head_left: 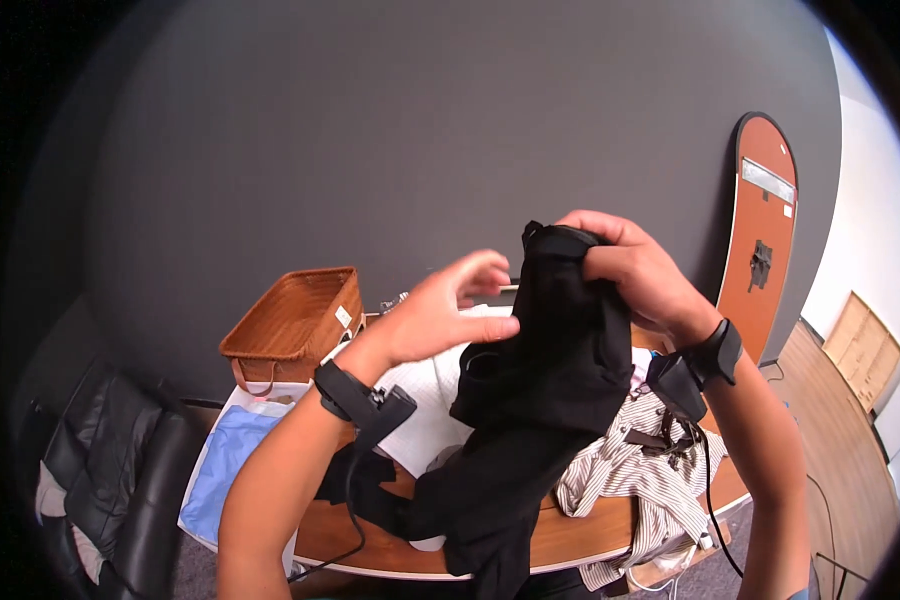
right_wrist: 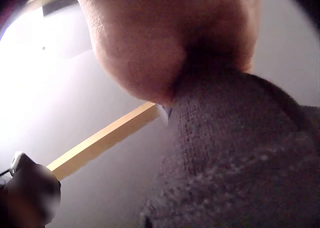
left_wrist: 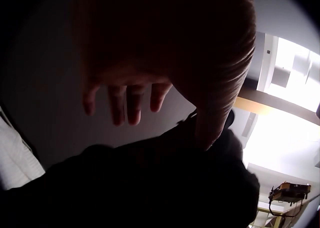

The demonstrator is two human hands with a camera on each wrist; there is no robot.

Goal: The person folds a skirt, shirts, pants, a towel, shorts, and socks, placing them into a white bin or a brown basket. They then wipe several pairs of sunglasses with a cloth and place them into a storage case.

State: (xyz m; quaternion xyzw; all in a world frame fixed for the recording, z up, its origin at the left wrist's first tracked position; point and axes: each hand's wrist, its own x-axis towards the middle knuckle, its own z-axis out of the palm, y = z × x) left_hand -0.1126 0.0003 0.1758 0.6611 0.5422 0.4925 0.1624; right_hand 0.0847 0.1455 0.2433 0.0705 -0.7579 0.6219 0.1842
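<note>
A black garment point(head_left: 560, 370) hangs in front of the person, its upper end raised and its lower folds trailing over the table's front edge. The right hand point(head_left: 640, 270) grips it by the top, thumb on the near side; in the right wrist view the cloth point(right_wrist: 225, 143) runs up into that hand's grasp. To the left of the cloth, the left hand point(head_left: 435, 315) is held up with fingers apart and loosely bent, holding nothing. Its thumb point(left_wrist: 212, 128) overlaps the garment's edge in the left wrist view.
A brown-striped white garment point(head_left: 610, 465) lies right on the wooden table point(head_left: 340, 535), and white cloth point(head_left: 415, 430) lies behind the black one. A wicker basket point(head_left: 290, 315) stands at back left, above a bin holding blue cloth point(head_left: 225, 470). A black chair point(head_left: 120, 470) is at left.
</note>
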